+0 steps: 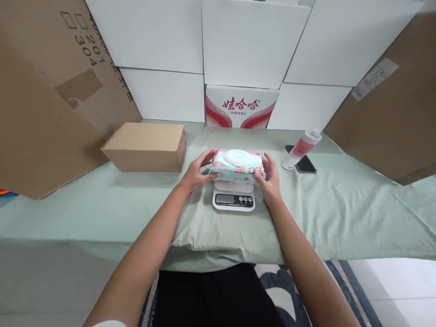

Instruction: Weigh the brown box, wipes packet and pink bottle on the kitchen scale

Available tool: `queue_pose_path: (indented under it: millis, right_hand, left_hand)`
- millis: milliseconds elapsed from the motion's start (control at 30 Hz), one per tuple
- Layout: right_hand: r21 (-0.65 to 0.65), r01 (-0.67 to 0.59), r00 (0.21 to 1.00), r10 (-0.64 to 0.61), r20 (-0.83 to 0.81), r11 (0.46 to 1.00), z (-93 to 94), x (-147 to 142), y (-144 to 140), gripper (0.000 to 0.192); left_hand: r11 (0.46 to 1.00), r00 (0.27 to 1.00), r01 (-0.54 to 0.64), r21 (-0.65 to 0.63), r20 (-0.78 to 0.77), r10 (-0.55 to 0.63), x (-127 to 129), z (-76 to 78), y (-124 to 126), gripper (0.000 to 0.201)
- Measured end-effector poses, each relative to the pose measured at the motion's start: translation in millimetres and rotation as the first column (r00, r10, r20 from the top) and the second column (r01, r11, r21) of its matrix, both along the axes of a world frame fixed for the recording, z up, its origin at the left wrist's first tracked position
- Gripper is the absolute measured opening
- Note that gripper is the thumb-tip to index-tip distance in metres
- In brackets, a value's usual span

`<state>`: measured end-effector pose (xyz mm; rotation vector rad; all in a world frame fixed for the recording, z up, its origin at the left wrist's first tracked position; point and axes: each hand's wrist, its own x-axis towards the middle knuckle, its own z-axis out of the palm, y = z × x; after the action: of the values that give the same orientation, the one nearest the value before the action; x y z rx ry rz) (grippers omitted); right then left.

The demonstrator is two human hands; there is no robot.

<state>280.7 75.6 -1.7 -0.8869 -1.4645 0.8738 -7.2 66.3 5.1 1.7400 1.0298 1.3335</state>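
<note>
The pack of wet wipes (237, 165) sits on the small kitchen scale (234, 197), lying long ways between both hands. The left hand (198, 171) and right hand (270, 178) each grip one short end, equally near.

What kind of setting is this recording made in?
Likely a makeshift packing or parcel-weighing station: a small white digital scale on a green cloth-covered table, a plain brown cardboard box, and stacked white cartons behind.
</note>
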Motion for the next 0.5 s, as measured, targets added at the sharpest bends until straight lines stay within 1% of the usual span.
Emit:
queue_pose_path:
  millis: [167,400,500]
  right_hand:
    - [0.003,0.026,0.999,-0.026,0.044,1.0,-0.8,1.8,0.4,0.1]
    - [0.018,0.087,0.988,-0.088,0.129,0.996,-0.1,3.4,0.5,0.1]
    - [0.003,0.082,0.988,-0.082,0.128,0.997,1.9,2.0,-0.5,0.102]
  left_hand:
    - [1.0,1.0,-0.005,0.012,-0.013,0.005,0.1,1.2,-0.2,0.108]
    - [0.999,1.0,0.018,0.037,-0.01,-0.018,-0.6,-0.6,2.7,0.107]
    - [0.999,1.0,0.025,0.03,0.006,-0.025,0.3,-0.6,2.5,0.106]
